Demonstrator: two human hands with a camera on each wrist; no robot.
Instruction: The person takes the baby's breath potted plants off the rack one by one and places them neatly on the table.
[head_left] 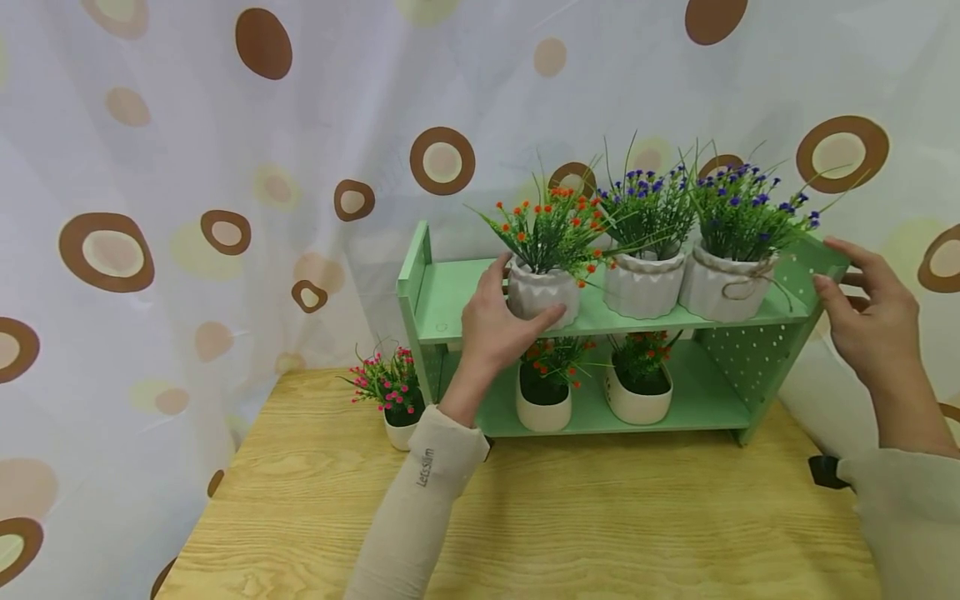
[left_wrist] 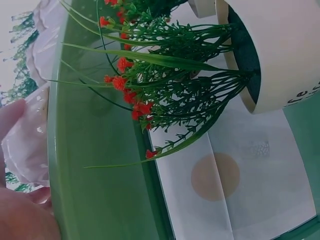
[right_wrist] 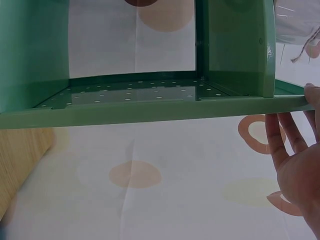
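Spotted white curtain [head_left: 300, 150] behind. Left hand [head_left: 498, 325] grips fluted white orange-flowered pot [head_left: 547, 293] near front edge of green two-tier shelf [head_left: 465, 283]; right hand [head_left: 877, 321] pinches right edge.

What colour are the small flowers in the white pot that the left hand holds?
The small flowers are orange-red, best seen in the head view.

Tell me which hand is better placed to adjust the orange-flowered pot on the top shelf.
Left, I'd judge. The left hand holds that orange-flowered pot, thumb across its front. The right hand grips the green rack at its right end, with two purple-flowered pots in between.
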